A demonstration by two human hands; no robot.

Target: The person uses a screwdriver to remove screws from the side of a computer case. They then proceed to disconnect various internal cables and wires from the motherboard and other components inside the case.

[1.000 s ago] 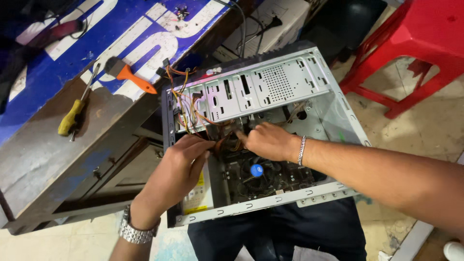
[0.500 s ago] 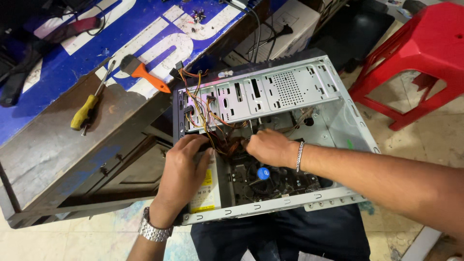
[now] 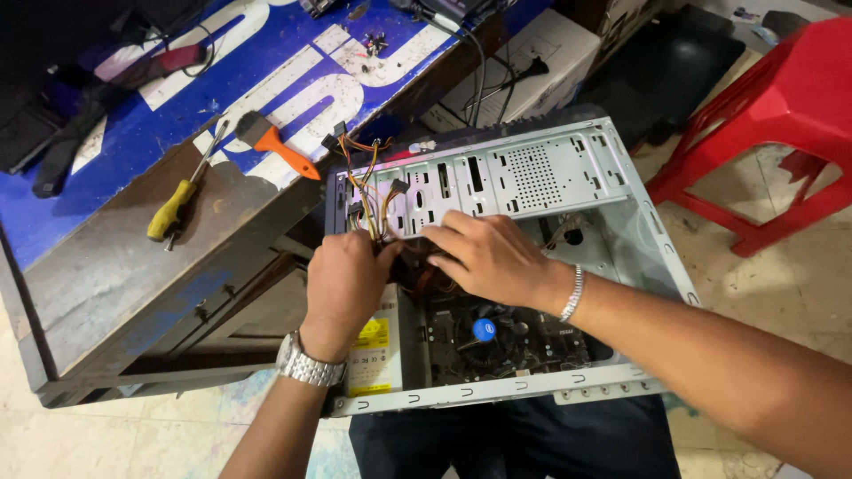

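Workbench [image 3: 115,266] left; both hands, left hand [image 3: 344,277] and right hand [image 3: 490,257], grasping cable bundle [image 3: 368,191] inside open computer case [image 3: 532,177]; screwdriver [image 3: 177,204] nearby.

Open grey computer case [image 3: 532,177] lies on its side on the floor against the table's front edge, interior upward. Bundle of yellow, orange and black power cables [image 3: 368,191] rises from its upper-left corner beside the drive bays.

One open computer case [image 3: 532,177], one yellow-handled screwdriver [image 3: 173,210], one orange-handled brush [image 3: 275,146], one red stool [image 3: 781,115] — two hands [image 3: 342,284].
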